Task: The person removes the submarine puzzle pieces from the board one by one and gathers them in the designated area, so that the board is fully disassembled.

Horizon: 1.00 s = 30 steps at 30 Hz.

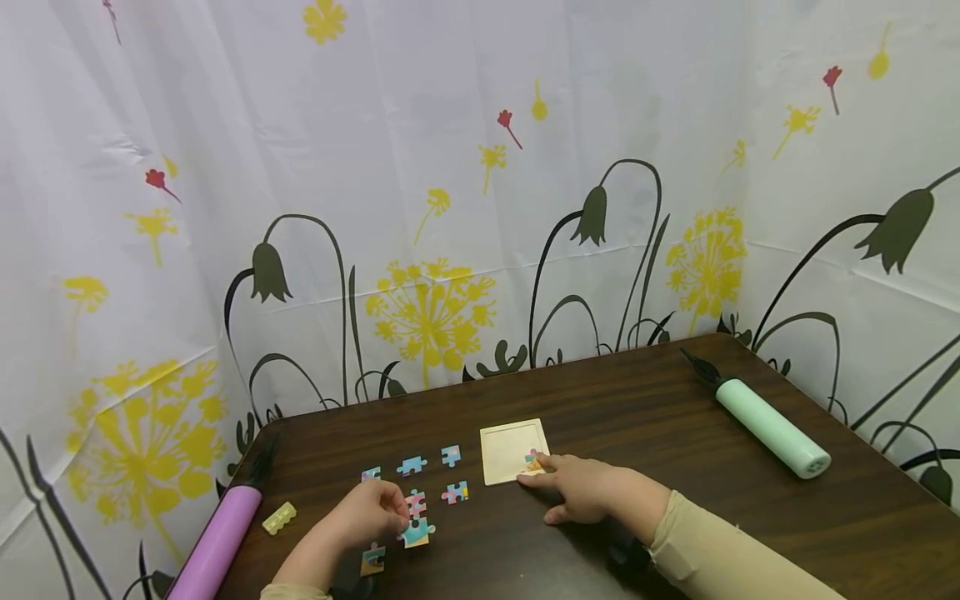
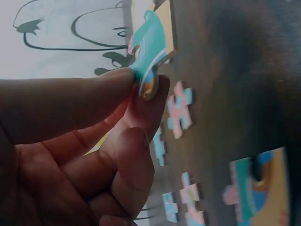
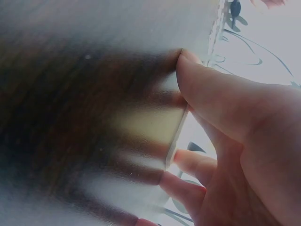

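Observation:
My left hand (image 1: 369, 510) pinches a jigsaw piece (image 2: 155, 40) between thumb and fingertip, held above the table. This piece is teal and white with a sandy straight edge. My right hand (image 1: 588, 486) rests at the lower right corner of a square wooden puzzle tray (image 1: 498, 467), its fingers spread and the fingertips on the tray's edge. One puzzle piece (image 1: 532, 461) lies in that corner, partly hidden by the fingers. In the right wrist view, the thumb (image 3: 202, 84) and fingers reach down to the tabletop beside the tray's edge.
Several loose pieces lie between hand and tray, including a blue one (image 1: 412, 466) and a multicoloured one (image 1: 454, 492). Another (image 1: 372, 559) sits nearer me. A yellow block (image 1: 280, 518) and a purple pump (image 1: 221, 542) lie left, a mint-green pump (image 1: 772, 427) right. A patterned curtain hangs behind.

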{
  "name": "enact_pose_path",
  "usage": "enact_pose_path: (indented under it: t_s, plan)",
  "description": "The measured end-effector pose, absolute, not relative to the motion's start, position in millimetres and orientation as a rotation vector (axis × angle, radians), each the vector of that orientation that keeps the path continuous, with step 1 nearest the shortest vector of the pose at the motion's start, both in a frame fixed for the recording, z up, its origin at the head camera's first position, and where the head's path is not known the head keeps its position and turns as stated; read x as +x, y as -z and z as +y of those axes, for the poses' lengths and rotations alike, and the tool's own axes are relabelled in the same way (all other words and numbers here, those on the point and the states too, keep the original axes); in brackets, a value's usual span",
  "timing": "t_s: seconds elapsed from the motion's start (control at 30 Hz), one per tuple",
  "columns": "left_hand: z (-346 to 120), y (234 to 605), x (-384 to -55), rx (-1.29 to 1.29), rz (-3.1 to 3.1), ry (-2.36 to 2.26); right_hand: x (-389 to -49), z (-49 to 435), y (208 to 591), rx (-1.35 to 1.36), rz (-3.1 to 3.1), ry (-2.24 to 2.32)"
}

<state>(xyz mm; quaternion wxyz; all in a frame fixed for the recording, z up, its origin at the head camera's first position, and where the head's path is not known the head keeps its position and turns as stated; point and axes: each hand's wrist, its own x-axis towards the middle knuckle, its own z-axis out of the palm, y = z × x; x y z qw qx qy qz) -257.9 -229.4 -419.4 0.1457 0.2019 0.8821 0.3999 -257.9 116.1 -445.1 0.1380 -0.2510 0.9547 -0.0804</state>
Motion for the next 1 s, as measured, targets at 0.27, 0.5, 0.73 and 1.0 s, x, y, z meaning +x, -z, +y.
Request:
enact_pose_path:
  t_s: [0.27, 0.5, 0.73, 1.0]
  plan:
    - [-228.4, 432.7, -256.4, 0.551, 2.562, -1.098, -257.5, 116.8, 444.9, -0.736, 2.762, 0.238]
    - [-225.9, 439.7, -254.4, 0.493, 2.616, -1.045, -256.5, 117.4, 444.9, -0.751, 2.768, 0.255]
    - [-223.3, 442.7, -255.6, 0.441, 2.698, -1.008, -258.6, 116.9, 446.3, -0.75, 2.767, 0.249]
    - [-197.8, 425.6, -261.9, 0.48, 2.769, -1.021, -257.6, 117.6, 448.6, -0.744, 2.771, 0.255]
